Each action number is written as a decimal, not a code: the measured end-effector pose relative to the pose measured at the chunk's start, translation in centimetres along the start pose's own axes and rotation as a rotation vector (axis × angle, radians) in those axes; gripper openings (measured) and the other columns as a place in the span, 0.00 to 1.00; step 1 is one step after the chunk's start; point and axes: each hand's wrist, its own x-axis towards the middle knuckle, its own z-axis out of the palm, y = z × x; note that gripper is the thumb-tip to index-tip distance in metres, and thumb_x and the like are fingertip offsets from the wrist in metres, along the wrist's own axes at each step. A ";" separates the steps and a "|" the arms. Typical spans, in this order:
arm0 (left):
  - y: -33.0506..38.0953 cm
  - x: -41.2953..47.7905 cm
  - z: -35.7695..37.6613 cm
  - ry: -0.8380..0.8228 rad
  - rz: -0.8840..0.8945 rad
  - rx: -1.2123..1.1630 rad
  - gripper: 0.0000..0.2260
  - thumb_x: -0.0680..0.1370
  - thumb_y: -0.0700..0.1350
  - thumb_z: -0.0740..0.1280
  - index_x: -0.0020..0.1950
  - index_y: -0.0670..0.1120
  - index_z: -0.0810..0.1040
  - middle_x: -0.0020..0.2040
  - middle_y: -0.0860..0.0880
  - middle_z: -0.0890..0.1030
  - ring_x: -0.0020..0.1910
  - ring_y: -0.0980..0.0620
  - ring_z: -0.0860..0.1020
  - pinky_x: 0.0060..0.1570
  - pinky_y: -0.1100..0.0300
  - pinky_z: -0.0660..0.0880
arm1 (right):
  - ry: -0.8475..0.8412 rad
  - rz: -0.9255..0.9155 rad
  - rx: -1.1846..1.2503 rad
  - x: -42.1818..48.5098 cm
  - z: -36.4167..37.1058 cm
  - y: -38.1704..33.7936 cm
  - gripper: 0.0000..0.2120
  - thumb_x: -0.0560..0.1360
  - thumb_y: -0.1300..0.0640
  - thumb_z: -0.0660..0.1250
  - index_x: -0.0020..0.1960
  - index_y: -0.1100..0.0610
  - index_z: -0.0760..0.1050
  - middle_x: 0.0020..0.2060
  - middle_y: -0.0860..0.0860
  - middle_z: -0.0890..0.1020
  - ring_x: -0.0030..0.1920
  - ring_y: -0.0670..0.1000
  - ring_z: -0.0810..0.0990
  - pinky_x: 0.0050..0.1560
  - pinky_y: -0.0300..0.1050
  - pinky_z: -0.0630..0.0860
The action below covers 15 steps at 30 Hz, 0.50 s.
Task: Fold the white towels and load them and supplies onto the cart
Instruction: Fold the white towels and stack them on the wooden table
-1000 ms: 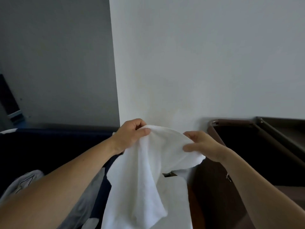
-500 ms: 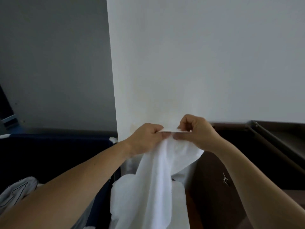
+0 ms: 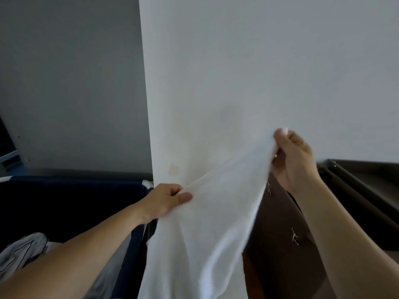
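A white towel (image 3: 207, 229) hangs in front of me, stretched along its top edge between both hands. My left hand (image 3: 166, 201) pinches the lower left end of that edge at mid-frame. My right hand (image 3: 291, 156) grips the other end, higher and to the right, with a bit of cloth poking above the fingers. The rest of the towel falls down out of the bottom of the frame. The dark brown cart (image 3: 356, 190) stands to the right, its top tray rim behind my right forearm.
A white wall corner (image 3: 216, 83) rises straight ahead, with a grey wall to its left. A dark blue bin (image 3: 64, 201) on the left holds grey and white laundry (image 3: 23, 251). Metal clips (image 3: 294, 237) hang on the cart's side.
My hands were together at the towel's top edge; they have moved apart. The right hand went up and right, the left down and left, spreading the edge taut.
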 end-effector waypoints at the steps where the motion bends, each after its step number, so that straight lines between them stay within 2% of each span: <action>1: -0.5 -0.2 0.0 0.004 -0.007 0.005 0.17 0.73 0.58 0.73 0.41 0.43 0.81 0.38 0.45 0.82 0.36 0.50 0.80 0.38 0.59 0.78 | 0.052 -0.045 -0.009 0.3 0.5 -0.9 0.15 0.77 0.55 0.69 0.32 0.51 0.75 0.30 0.48 0.78 0.31 0.46 0.77 0.35 0.40 0.78; 3: -0.7 -0.4 -0.1 0.063 0.005 0.023 0.20 0.72 0.61 0.71 0.40 0.43 0.79 0.36 0.48 0.80 0.36 0.51 0.78 0.37 0.59 0.75 | 0.086 -0.095 -0.139 0.4 1.0 -1.6 0.13 0.77 0.54 0.70 0.35 0.51 0.75 0.34 0.51 0.78 0.35 0.49 0.77 0.41 0.47 0.78; 5: 0.4 -0.2 0.3 0.105 0.045 0.018 0.20 0.71 0.63 0.71 0.37 0.45 0.79 0.35 0.51 0.80 0.36 0.53 0.78 0.37 0.61 0.74 | -0.065 0.009 -0.368 -0.4 1.5 -0.6 0.04 0.74 0.54 0.72 0.42 0.52 0.79 0.43 0.55 0.81 0.43 0.55 0.79 0.51 0.56 0.78; 6: 1.4 0.1 0.8 0.095 0.080 0.033 0.21 0.72 0.64 0.71 0.37 0.46 0.79 0.35 0.52 0.80 0.35 0.54 0.77 0.37 0.61 0.74 | -0.158 0.089 -0.521 -1.0 1.8 0.7 0.05 0.74 0.55 0.72 0.49 0.53 0.81 0.50 0.56 0.82 0.50 0.56 0.80 0.59 0.59 0.77; 7: 2.6 0.5 1.5 0.075 0.123 0.062 0.21 0.73 0.64 0.71 0.38 0.46 0.80 0.36 0.52 0.79 0.35 0.55 0.76 0.37 0.61 0.73 | -0.233 0.146 -0.691 -1.8 2.0 2.0 0.10 0.74 0.57 0.72 0.56 0.55 0.81 0.56 0.55 0.82 0.56 0.55 0.81 0.65 0.59 0.74; 8: 3.9 0.8 2.3 0.056 0.176 0.084 0.20 0.73 0.64 0.70 0.39 0.47 0.80 0.35 0.54 0.78 0.34 0.55 0.75 0.36 0.62 0.72 | -0.319 0.196 -0.808 -2.6 2.1 3.3 0.12 0.75 0.57 0.72 0.58 0.57 0.81 0.58 0.54 0.82 0.59 0.53 0.80 0.67 0.57 0.73; 9: 5.1 1.1 3.0 0.047 0.228 0.081 0.18 0.74 0.62 0.70 0.39 0.48 0.80 0.34 0.55 0.77 0.34 0.56 0.74 0.36 0.63 0.71 | -0.407 0.248 -0.872 -3.3 2.2 4.4 0.11 0.76 0.57 0.72 0.57 0.58 0.81 0.55 0.53 0.84 0.57 0.51 0.81 0.65 0.55 0.75; 11: 6.5 1.5 3.5 0.040 0.276 0.030 0.12 0.76 0.56 0.71 0.40 0.49 0.81 0.36 0.55 0.79 0.36 0.57 0.75 0.37 0.63 0.73 | -0.513 0.317 -0.910 -4.5 2.6 5.4 0.05 0.77 0.56 0.70 0.48 0.58 0.79 0.42 0.53 0.83 0.44 0.50 0.80 0.50 0.51 0.77; 13: 6.0 1.3 3.1 0.001 0.232 0.005 0.10 0.76 0.54 0.72 0.43 0.48 0.82 0.39 0.52 0.81 0.38 0.56 0.78 0.38 0.61 0.76 | -0.438 0.218 -0.976 -4.2 2.5 4.8 0.09 0.78 0.57 0.69 0.40 0.55 0.74 0.34 0.50 0.77 0.36 0.49 0.75 0.39 0.45 0.72; 15: 4.2 0.6 2.6 -0.068 0.112 -0.068 0.12 0.75 0.55 0.73 0.47 0.46 0.82 0.44 0.50 0.84 0.41 0.50 0.82 0.39 0.59 0.79 | -0.303 0.076 -0.912 -3.4 2.7 3.0 0.10 0.79 0.59 0.68 0.39 0.55 0.73 0.32 0.49 0.75 0.33 0.47 0.73 0.35 0.42 0.71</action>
